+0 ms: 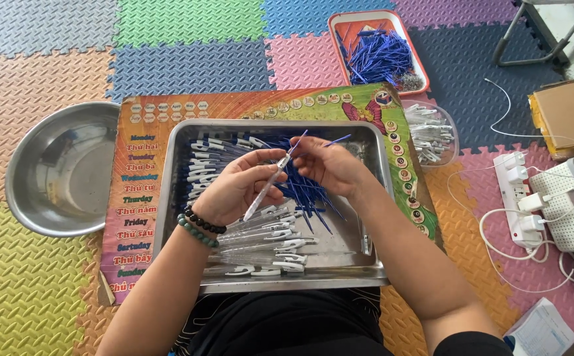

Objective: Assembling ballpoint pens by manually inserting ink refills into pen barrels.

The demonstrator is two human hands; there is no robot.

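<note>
Above the steel tray (183,198), both hands (234,188) (330,165) hold a slim clear pen barrel (265,191).

The scene is lit brightly and evenly; soft glare is seen on the steel bowl (59,168), and focus is kept sharp throughout.

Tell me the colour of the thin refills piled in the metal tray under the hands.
Blue refills, lying in the metal tray; the head view shows them plainly.

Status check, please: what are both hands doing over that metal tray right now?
Left hand grips a clear pen barrel. Right hand pinches a blue refill at its top. Both above the metal tray; nothing blocking.
</note>
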